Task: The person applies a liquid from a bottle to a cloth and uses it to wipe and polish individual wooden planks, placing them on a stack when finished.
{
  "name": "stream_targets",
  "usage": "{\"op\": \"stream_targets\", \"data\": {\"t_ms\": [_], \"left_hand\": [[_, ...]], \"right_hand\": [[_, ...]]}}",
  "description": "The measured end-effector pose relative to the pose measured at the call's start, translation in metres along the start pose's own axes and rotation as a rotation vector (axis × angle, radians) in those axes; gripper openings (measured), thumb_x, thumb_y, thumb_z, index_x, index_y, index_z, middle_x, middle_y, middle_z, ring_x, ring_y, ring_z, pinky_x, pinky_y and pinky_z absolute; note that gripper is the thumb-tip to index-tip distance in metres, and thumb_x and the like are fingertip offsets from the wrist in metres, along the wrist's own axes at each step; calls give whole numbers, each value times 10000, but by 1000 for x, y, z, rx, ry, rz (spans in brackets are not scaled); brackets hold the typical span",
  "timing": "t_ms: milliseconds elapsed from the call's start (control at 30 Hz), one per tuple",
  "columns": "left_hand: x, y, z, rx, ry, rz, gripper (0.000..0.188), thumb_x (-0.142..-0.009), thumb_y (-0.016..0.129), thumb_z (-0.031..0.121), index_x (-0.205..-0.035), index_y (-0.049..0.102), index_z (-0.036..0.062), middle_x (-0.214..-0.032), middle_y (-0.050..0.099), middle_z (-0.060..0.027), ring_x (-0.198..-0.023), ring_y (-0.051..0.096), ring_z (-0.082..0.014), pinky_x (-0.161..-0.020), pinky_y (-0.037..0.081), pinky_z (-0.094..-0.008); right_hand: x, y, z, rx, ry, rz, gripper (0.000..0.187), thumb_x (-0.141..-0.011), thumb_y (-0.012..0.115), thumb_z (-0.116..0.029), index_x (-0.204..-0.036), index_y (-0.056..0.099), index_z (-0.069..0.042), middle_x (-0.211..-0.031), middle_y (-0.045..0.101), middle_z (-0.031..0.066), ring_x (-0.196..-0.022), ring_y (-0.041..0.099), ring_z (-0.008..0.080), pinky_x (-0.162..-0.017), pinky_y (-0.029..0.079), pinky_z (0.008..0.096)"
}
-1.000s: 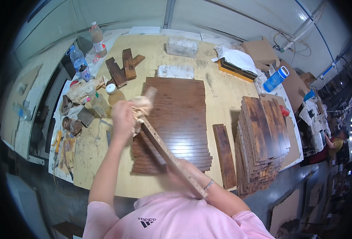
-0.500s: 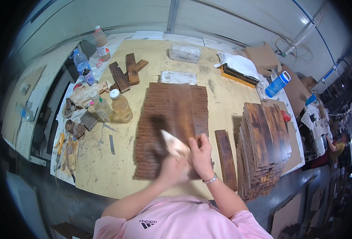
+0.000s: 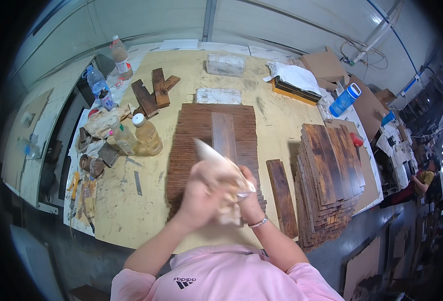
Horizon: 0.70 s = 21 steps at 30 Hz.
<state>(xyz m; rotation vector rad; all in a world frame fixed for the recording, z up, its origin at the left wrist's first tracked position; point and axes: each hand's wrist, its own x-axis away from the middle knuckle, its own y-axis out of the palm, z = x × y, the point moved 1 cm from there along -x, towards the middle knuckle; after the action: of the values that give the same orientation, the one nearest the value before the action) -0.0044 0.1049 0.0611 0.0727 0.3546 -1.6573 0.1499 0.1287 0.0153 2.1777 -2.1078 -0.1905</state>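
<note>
My left hand (image 3: 199,193) and my right hand (image 3: 249,203) are pressed together in front of my chest, both closed on a bunched cream cloth (image 3: 215,156) whose pointed end sticks up to the left. They hover over the near edge of a wide brown slatted wooden panel (image 3: 189,135) that lies flat on the workbench. One dark plank (image 3: 224,134) lies lengthwise on the panel just beyond the cloth. My right wrist wears a thin bracelet.
To the right stands a tall stack of dark planks (image 3: 329,170), with a single plank (image 3: 281,195) beside it. At the left are two bottles of yellowish liquid (image 3: 148,136), rags and small tools. Dark wood offcuts (image 3: 151,93), white wrapped blocks (image 3: 225,64) and a blue bottle (image 3: 344,99) lie farther back.
My left hand has come in from the left side of the panel to meet my right hand. The cloth, stretched out long before, is now bunched between both hands.
</note>
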Motion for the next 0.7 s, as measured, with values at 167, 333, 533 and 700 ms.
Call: {"op": "stream_targets", "data": {"t_ms": [167, 333, 533, 700], "left_hand": [[11, 12, -30, -663, 334, -109, 568, -767, 688, 135, -1315, 550, 81, -1402, 527, -150, -1377, 428, -324, -1152, 99, -638], [-16, -7, -48, -894, 331, -78, 357, -893, 541, 144, -1236, 642, 149, -1354, 584, -141, -1355, 459, -323, -1150, 90, -641], [53, 30, -35, -451, 287, -233, 432, -792, 704, 181, -1218, 661, 119, -1341, 608, -101, -1354, 475, -324, -1138, 93, -667], [-49, -25, -42, -750, 314, 144, 422, -817, 677, 75, -1235, 623, 87, -1381, 587, -49, -1381, 436, -330, -1133, 124, -664]], "right_hand": [[8, -12, 26, -107, 289, 117, 364, -942, 553, -22, -1297, 496, 31, -1049, 649, 87, -963, 610, 138, -802, 519, 278], [16, 3, 1, 46, 192, 117, 249, -979, 546, -72, -1198, 599, 34, -951, 616, 15, -853, 543, 78, -752, 456, 236], [6, -25, 0, 163, 230, 76, 276, -1002, 516, -129, -1169, 591, 78, -958, 679, 84, -858, 599, 131, -781, 490, 275], [20, -4, -11, 424, 146, -95, 301, -995, 510, -132, -1187, 585, 88, -990, 697, 203, -896, 650, 222, -822, 496, 344]]}}
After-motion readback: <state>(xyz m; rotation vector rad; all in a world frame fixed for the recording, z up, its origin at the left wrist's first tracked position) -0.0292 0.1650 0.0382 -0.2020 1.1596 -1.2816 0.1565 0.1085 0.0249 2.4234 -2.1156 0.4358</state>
